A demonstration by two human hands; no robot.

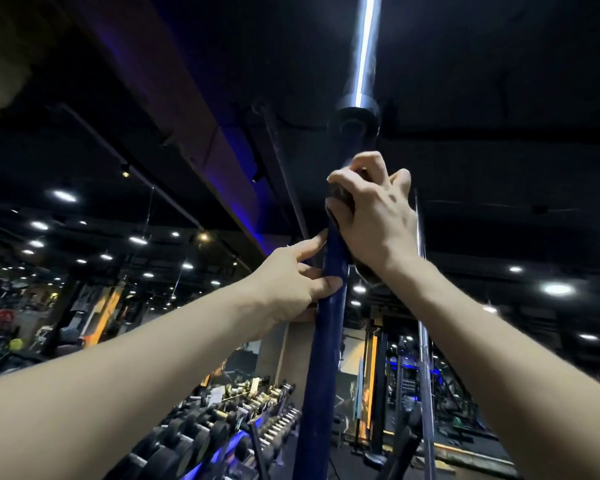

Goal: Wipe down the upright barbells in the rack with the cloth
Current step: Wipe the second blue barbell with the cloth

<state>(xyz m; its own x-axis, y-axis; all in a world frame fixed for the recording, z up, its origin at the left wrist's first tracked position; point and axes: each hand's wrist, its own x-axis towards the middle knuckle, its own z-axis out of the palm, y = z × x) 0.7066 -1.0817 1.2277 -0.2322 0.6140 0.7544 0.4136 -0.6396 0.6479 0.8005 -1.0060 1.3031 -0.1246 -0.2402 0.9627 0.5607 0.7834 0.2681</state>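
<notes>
The cloth [340, 202] is mostly hidden under the right hand [371, 216], clamped round the blue barbell [326, 341]; below, the left hand [291, 289] grips it.

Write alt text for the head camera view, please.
A person's right hand grips a dark cloth around the upper part of an upright blue metal barbell, while the left hand holds the bar just below, in a dim gym.

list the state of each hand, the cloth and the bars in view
blue barbell: upright, gripped by both hands
cloth: wrapped round the bar under the right hand
right hand: grips cloth near the bar's top
left hand: holds bar below
silver bar: upright, untouched
</notes>
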